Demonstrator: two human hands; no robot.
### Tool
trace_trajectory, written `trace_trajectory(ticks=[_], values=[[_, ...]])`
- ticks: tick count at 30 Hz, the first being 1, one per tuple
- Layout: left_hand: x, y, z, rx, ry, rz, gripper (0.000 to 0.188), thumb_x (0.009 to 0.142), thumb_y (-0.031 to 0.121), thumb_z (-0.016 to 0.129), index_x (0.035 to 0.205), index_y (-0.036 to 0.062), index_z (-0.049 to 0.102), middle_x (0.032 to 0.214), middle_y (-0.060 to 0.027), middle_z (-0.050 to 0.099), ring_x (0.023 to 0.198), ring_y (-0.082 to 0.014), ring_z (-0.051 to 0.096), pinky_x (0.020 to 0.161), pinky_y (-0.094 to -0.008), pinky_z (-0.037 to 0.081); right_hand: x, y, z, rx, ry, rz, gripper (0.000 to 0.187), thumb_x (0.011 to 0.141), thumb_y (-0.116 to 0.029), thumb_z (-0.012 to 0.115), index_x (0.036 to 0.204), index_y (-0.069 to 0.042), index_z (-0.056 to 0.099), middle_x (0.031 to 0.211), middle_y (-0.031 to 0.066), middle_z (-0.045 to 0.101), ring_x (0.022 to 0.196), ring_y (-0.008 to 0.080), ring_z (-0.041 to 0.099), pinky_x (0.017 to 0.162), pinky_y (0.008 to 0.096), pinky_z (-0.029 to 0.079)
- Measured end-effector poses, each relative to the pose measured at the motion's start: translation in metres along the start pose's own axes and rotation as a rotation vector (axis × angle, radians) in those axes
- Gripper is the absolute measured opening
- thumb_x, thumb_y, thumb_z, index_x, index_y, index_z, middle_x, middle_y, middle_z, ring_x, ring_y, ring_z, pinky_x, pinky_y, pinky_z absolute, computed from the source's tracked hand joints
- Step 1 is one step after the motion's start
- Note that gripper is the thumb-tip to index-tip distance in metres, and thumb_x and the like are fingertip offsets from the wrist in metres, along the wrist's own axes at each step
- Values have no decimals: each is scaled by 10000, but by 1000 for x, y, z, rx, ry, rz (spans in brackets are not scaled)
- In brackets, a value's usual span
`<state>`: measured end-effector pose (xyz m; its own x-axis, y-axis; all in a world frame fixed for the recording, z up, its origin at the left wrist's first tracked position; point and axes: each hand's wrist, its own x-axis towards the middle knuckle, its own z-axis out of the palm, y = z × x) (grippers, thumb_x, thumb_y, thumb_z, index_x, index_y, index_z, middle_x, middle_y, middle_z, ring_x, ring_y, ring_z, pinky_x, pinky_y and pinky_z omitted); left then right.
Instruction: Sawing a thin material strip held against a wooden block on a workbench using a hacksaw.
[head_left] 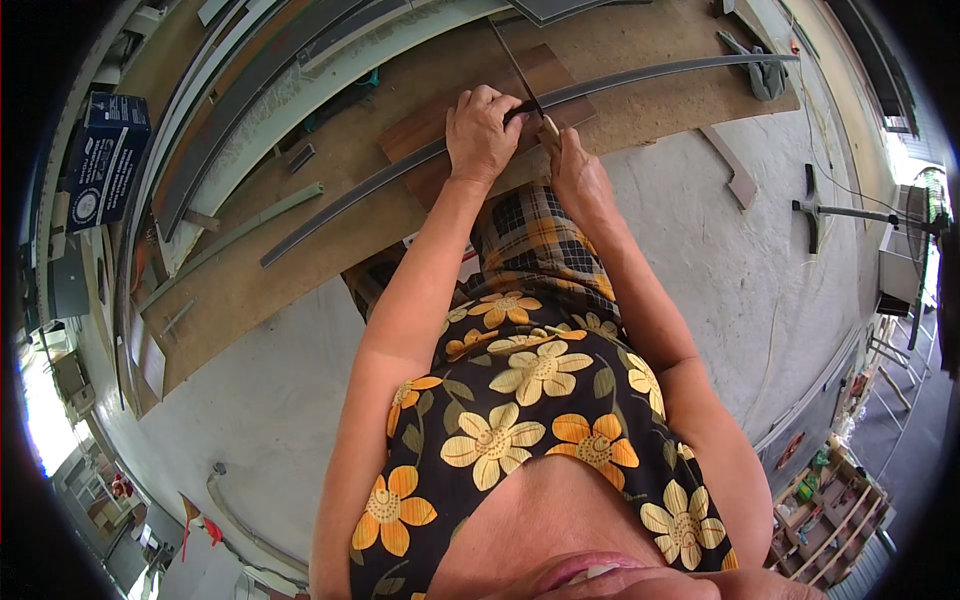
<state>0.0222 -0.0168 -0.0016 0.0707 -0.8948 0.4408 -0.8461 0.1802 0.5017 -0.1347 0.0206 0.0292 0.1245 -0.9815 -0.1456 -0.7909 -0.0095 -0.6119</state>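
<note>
A long, narrow dark grey strip lies across a brown wood-grain board. My left hand is closed on the strip near its middle, thumb and fingers pressing around it. Close to its right, my right hand grips the pale wooden handle of a hand saw. The saw's long, thin blade points away from me and crosses the strip just right of my left fingers. Seen nearly edge-on, the blade does not show its teeth. How deep it sits in the strip cannot be made out.
The brown board rests on a larger tan sheet over the pale floor. Long strips lie stacked at left, near a dark blue box. A grey-green glove lies at the strip's right end; a black-footed stand is far right.
</note>
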Motion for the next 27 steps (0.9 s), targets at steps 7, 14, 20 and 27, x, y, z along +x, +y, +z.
trace_trajectory(ticks=[7, 14, 20, 27], values=[[3, -2, -2, 5, -23, -1, 173, 751, 231, 795, 913, 191, 747, 925, 21, 617, 949, -213, 589, 821, -405, 463, -47, 19, 6, -9, -61, 118, 175, 1003, -195, 476, 1056, -41, 413, 825, 347, 633, 836, 560, 592, 705, 620, 435], [1, -3, -2, 10, -26, 5, 177, 753, 236, 793, 921, 201, 746, 933, 21, 618, 963, -213, 585, 820, -401, 463, -51, 24, 6, 34, -35, 64, 178, 1029, -212, 461, 1066, -43, 426, 848, 342, 626, 837, 566, 580, 658, 603, 437], [2, -2, -2, -7, -36, -4, 175, 761, 244, 783, 927, 204, 744, 947, 19, 619, 972, -215, 584, 826, -403, 463, -22, 11, 5, -7, -21, 28, 156, 988, -155, 480, 1067, -34, 420, 858, 342, 638, 859, 555, 601, 711, 595, 457], [3, 0, -2, 4, -36, 25, 172, 774, 238, 766, 939, 199, 738, 959, 18, 622, 987, -222, 586, 834, -414, 465, -13, 9, 5, 40, 28, -5, 189, 990, -184, 487, 1089, -41, 413, 881, 344, 623, 847, 561, 576, 707, 616, 421]])
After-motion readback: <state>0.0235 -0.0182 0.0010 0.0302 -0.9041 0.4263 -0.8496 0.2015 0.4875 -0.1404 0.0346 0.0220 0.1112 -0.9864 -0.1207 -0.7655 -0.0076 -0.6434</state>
